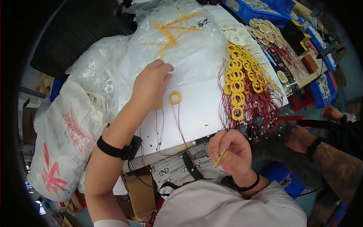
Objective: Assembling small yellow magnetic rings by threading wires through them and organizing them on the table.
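One yellow ring coil lies flat on the white bench, red leads trailing near; my left hand presses beside it, fingers curled. Right hand pinches tweezers, tips pointing near-left.

A flat white worktable is filling the middle of the view, its edges bending toward the rim. Beyond its far corner, blue plastic storage bins are standing in a row, and another blue plastic bin is sitting lower at the right. A dark woven mat is lying at the upper left. A brown cardboard box is standing under the table's near edge. Bright, even light is falling across the tabletop.
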The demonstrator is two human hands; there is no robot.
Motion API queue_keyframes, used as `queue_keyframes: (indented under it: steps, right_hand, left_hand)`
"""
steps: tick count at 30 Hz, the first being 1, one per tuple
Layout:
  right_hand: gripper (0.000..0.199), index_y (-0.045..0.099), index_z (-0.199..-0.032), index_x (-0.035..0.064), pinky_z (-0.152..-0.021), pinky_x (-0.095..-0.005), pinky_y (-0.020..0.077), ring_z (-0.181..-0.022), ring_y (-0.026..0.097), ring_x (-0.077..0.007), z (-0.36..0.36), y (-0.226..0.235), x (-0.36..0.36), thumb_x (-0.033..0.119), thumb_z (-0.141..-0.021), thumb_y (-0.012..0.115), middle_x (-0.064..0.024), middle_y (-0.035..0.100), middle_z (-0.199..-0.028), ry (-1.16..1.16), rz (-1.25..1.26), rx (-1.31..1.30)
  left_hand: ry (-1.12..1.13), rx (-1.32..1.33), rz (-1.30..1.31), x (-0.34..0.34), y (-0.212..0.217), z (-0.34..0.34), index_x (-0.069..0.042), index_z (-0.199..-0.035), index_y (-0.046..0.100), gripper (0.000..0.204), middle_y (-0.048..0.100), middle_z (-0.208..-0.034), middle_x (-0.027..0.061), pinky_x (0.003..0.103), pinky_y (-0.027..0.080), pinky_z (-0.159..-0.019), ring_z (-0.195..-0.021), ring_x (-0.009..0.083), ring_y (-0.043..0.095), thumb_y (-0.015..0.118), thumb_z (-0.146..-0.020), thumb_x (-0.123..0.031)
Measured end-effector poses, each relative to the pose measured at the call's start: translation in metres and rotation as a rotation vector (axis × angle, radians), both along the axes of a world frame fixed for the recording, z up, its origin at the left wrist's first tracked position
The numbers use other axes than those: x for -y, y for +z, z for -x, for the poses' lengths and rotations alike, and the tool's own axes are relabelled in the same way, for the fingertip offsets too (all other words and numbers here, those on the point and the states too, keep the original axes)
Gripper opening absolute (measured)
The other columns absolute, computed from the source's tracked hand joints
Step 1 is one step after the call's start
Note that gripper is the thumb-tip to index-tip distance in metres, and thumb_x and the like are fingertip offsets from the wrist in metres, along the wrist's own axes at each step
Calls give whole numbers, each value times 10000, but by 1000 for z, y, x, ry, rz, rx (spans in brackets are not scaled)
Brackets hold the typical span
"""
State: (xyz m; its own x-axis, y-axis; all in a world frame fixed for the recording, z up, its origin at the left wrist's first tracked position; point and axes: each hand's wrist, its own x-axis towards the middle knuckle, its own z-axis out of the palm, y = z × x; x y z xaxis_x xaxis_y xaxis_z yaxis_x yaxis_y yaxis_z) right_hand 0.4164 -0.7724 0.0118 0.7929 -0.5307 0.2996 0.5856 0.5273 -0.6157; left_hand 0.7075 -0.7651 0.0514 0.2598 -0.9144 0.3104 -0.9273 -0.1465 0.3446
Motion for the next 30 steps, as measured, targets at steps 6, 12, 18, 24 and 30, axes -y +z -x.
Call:
queue_keyframes:
  steps: [6,12,18,24,30]
  right_hand:
    - [123,533,-1027,12,-730,-294,492,-866,574,-189,0,3,-7,30,-941,618,-142,570,-978,-5,10,-51]
    - [146,545,-1074,-10,-761,-269,499,-905,577,-148,2,-3,-4,-53,-943,595,-127,566,-1064,12,13,-25]
    - [124,553,-1068,-1,-698,-218,461,-854,553,-84,-1,-5,-8,-40,-957,594,-61,568,-1032,-3,16,-97]
    - [117,553,-1092,10,-704,-226,461,-870,549,-88,-6,-13,-10,-10,-979,577,-54,561,-1058,39,-44,-161]
    - [113,556,-1047,36,-628,-213,433,-764,510,-35,-35,-6,-25,72,-963,622,18,536,-905,-145,51,-70]
  left_hand:
    - [-42,332,-139,27,-7,0,-31,-940,684,113,612,-1009,123,402,543,-797,-969,300,618,646,-837,-57]
    - [-88,418,-127,33,-10,-2,-23,-927,661,137,623,-1014,123,408,538,-810,-982,311,611,631,-793,-21]
    - [-71,343,250,13,14,3,-10,-1042,606,240,638,-966,180,445,514,-793,-934,362,606,561,-809,25]
    - [-2,42,182,-15,39,18,8,-1141,600,360,596,-924,193,415,484,-733,-826,376,587,481,-814,99]
    - [-147,-266,-232,-93,111,85,1,-1184,640,208,624,-941,89,283,469,-676,-734,162,517,568,-1012,-91]
